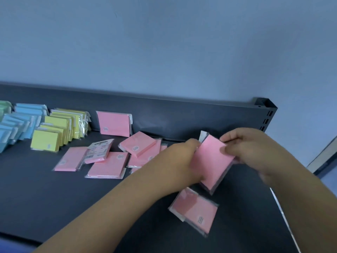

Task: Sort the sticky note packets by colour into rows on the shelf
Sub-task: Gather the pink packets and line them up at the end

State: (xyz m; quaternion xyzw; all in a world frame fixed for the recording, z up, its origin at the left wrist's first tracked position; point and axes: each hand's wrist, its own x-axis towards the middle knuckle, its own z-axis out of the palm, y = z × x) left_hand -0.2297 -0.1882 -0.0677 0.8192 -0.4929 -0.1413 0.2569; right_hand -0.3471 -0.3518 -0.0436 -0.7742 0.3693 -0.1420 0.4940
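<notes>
Both hands hold one pink sticky note packet (pixel 211 163) above the dark shelf (pixel 54 198) at the right. My left hand (pixel 179 157) grips its left edge and my right hand (pixel 244 148) pinches its top right corner. Another pink packet (pixel 195 209) lies flat just below them. Several loose pink packets (pixel 107 165) lie scattered in the middle. One pink packet (pixel 114 124) stands upright against the back wall. Standing rows of yellow packets (pixel 60 128), blue packets (pixel 20 123) and green packets (pixel 4 106) fill the left.
The shelf's back wall (pixel 182 115) runs behind everything and ends at a slotted corner post (pixel 266 114) on the right. The shelf's right edge (pixel 284 216) falls away close to my right forearm. A pale blue room wall rises behind.
</notes>
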